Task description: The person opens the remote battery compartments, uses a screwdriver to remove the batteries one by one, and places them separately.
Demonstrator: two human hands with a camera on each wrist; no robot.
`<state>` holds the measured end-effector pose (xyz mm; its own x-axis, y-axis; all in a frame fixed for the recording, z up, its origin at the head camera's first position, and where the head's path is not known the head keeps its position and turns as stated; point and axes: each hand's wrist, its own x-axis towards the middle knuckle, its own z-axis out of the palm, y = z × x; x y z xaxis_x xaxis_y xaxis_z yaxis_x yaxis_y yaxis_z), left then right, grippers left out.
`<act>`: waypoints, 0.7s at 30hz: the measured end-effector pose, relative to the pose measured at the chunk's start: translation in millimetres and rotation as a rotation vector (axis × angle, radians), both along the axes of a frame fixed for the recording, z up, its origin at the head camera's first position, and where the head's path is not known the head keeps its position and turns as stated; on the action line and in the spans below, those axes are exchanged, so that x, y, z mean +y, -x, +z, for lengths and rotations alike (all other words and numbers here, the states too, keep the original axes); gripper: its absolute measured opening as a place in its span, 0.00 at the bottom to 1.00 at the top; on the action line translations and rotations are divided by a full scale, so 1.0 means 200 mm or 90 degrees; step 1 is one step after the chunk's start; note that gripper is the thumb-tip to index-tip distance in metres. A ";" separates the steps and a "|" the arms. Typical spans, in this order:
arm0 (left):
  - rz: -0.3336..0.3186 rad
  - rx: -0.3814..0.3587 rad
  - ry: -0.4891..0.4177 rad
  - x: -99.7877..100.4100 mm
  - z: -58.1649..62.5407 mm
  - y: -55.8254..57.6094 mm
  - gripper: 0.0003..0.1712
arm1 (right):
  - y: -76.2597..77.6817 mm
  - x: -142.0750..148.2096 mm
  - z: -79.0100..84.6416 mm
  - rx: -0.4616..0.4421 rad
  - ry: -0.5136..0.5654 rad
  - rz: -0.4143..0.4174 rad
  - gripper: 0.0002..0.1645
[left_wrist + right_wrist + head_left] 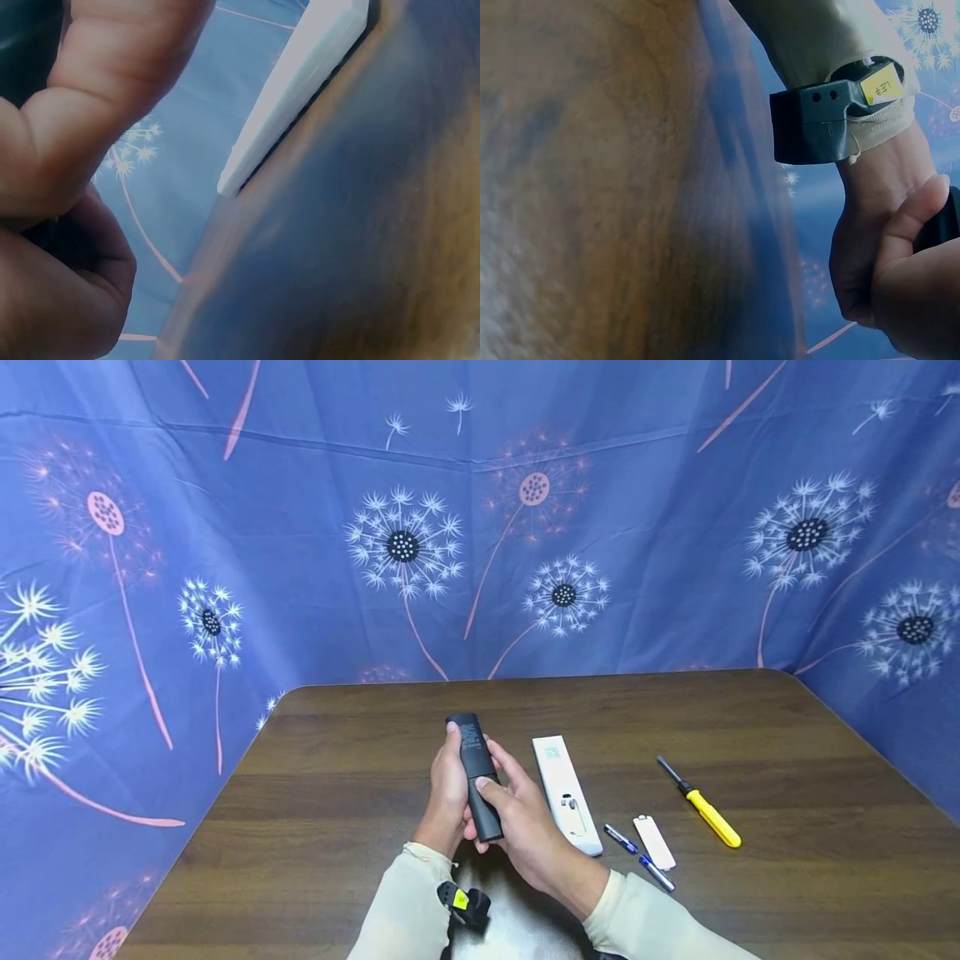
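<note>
Both hands hold a black remote control [474, 747] over the table, its printed back facing up. My left hand [448, 781] grips its left side, the thumb lying along the upper edge. My right hand [534, 835] holds it from the right, with the thumb pressed just below a seam that crosses the back. In the right wrist view only a dark piece of the remote [943, 225] shows past the fingers. Right of the hands lies a white remote [558, 768], back up, its battery compartment uncovered with metal contacts in sight.
Two blue-and-silver batteries [621, 838] and a white battery cover [655, 842] lie beside the white remote. Farther right is a screwdriver [708, 818] with a yellow handle. The brown wooden table [337, 760] meets a blue dandelion-print cloth [300, 527] behind. A black camera [465, 906] sits at the left wrist.
</note>
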<state>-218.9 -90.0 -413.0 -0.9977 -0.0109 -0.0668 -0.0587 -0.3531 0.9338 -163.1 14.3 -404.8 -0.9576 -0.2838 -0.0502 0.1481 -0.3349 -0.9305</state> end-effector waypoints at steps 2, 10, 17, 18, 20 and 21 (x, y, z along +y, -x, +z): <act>0.010 0.003 0.006 0.00 0.00 0.00 0.40 | 0.00 0.00 0.00 -0.005 -0.005 -0.001 0.36; 0.071 0.004 -0.014 0.00 -0.01 0.00 0.37 | 0.00 0.01 -0.01 0.027 -0.126 -0.031 0.38; 0.094 0.009 -0.032 0.00 -0.02 0.01 0.35 | -0.03 0.02 0.00 0.100 -0.233 -0.062 0.37; 0.097 0.013 -0.036 0.00 -0.02 0.01 0.35 | -0.04 0.02 0.00 0.121 -0.257 -0.067 0.36; 0.099 0.020 -0.047 0.00 -0.01 0.02 0.34 | -0.05 0.03 0.00 0.160 -0.308 -0.078 0.35; 0.100 0.023 -0.053 0.00 -0.01 0.02 0.34 | -0.05 0.03 0.00 0.180 -0.337 -0.083 0.35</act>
